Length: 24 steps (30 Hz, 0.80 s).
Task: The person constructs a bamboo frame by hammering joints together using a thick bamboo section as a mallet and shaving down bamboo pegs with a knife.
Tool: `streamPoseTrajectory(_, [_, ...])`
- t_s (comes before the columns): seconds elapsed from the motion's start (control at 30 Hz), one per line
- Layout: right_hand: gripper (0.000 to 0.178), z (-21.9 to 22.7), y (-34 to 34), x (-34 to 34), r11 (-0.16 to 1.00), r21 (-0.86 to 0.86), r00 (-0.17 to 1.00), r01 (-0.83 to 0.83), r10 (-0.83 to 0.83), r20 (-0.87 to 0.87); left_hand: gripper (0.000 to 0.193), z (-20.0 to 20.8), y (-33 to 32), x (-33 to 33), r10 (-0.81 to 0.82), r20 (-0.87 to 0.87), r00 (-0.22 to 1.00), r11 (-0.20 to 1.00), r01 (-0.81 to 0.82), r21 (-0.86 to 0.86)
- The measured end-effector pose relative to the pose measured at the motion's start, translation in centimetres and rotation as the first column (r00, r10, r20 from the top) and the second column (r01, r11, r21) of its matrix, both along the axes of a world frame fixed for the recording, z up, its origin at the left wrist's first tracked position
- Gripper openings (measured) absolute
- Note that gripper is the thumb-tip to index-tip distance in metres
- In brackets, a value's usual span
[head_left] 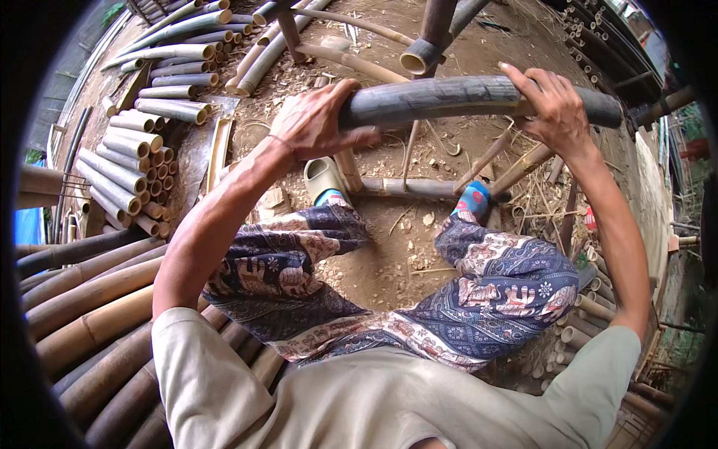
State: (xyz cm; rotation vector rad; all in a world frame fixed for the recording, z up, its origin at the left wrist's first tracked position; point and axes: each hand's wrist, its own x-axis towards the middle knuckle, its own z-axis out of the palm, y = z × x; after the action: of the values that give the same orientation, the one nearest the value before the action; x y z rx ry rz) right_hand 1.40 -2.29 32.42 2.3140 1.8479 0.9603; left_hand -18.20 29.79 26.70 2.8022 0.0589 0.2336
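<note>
A dark grey-green bamboo pole lies crosswise in front of me, raised above the ground. My left hand is closed on its left end, the fingers partly hidden by the pole and slightly smeared. Toward the other end, my right hand wraps over the top of the pole, which sticks out to the right past the hand. Below and beyond the pole stands a bamboo frame, with a low crossbar between my feet and a cut round bamboo end at its top.
Stacks of cut bamboo lengths lie at the left, with more farther back. Long bamboo poles lie near my left side. Dark poles are piled at the far right. Chips and shavings litter the dirt floor.
</note>
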Motion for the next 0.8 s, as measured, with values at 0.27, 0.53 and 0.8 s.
streamPoseTrajectory(0.27, [0.051, -6.2, 7.6, -6.1, 0.983, 0.178, 0.993, -0.051, 0.069, -0.095, 0.056, -2.4, 5.5, 3.6, -0.022, 0.107, 0.994, 0.998, 0.015, 0.066])
streamPoseTrajectory(0.53, [0.032, -19.2, 13.7, -6.2, 0.893, 0.175, 0.594, 0.415, -0.12, -0.796, 0.059, -3.3, 5.6, 6.1, -0.13, 0.014, 0.991, 0.988, 0.13, -0.078])
streamPoseTrajectory(0.8, [0.019, -19.1, 14.8, -9.0, 0.92, -0.045, 0.866, 0.39, -0.383, -0.321, 0.062, -3.3, 6.7, 5.0, -0.073, 0.001, 0.997, 0.997, 0.073, 0.008])
